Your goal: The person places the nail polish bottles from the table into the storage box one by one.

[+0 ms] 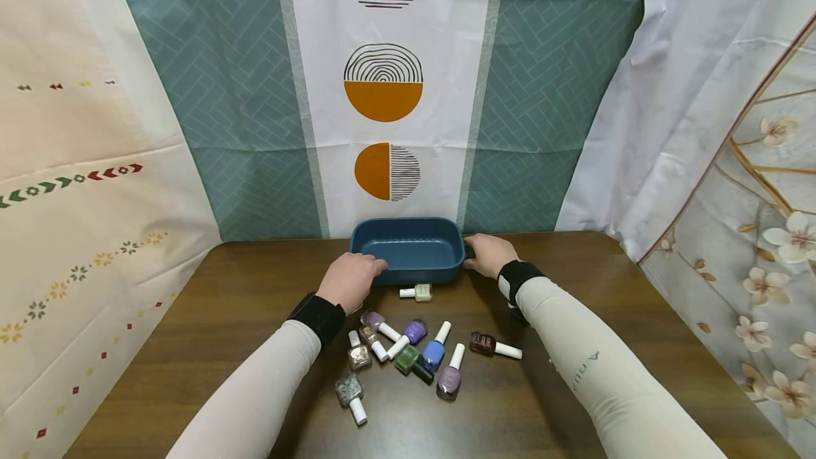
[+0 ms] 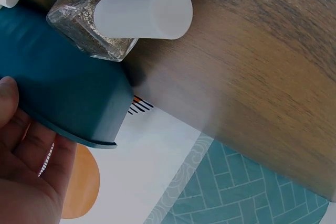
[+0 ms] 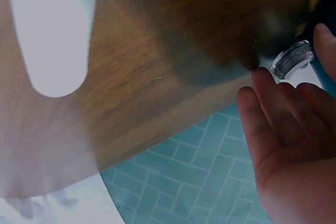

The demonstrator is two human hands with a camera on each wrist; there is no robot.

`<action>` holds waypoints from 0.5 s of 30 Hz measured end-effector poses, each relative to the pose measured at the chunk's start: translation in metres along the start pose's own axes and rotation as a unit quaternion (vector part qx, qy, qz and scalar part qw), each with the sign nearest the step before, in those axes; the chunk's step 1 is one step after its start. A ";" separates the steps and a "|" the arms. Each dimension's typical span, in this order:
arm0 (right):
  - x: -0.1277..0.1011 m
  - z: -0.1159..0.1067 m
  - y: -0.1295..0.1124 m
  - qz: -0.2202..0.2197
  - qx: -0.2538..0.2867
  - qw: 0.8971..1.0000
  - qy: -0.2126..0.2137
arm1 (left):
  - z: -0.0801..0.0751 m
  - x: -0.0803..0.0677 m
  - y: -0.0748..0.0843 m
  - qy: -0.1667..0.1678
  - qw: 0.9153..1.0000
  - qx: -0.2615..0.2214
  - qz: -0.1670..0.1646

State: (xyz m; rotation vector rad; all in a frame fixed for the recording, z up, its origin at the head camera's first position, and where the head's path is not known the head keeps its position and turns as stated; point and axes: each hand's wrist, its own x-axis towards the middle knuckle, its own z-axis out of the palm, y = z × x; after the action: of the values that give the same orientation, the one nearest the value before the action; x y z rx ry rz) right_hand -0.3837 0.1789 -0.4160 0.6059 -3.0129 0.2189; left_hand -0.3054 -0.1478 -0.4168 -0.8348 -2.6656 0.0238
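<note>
A blue rectangular pan (image 1: 408, 255) stands at the back of the table, its dark handle (image 1: 469, 252) pointing right. At its left side my left hand (image 1: 353, 280) pinches the rim, thumb on the near side, fingers over the edge; the pan's outer wall (image 2: 68, 82) fills much of the left wrist view. My right hand (image 1: 489, 255) holds the handle's neck loosely between thumb and fingers, by a silver ring (image 3: 294, 60). Just in front of the pan lies a pale green nail polish bottle (image 1: 422, 293). Nearer are a gold glitter bottle (image 1: 359, 353) and a grey speckled one (image 1: 349, 392).
Several more nail polish bottles lie between my forearms, among them a green one (image 1: 408, 360), a blue one (image 1: 434, 353) and a mauve one (image 1: 449, 380). A dark red bottle (image 1: 484, 343) lies apart to the right. Patterned cloths (image 1: 395, 119) hang behind the wooden table (image 1: 210, 317).
</note>
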 end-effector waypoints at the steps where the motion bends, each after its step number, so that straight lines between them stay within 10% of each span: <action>1: 0.001 0.001 0.000 0.000 0.000 1.000 0.000 | 0.000 0.000 0.000 0.000 1.000 0.000 0.000; 15: 0.007 0.000 -0.006 0.014 -0.020 1.000 0.007 | -0.002 0.001 0.002 -0.002 1.000 -0.007 -0.012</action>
State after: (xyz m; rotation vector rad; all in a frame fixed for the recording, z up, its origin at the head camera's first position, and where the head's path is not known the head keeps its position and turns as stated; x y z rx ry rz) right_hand -0.3877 0.1709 -0.4149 0.5576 -3.0065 0.1616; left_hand -0.3038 -0.1456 -0.4146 -0.8090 -2.6826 0.0021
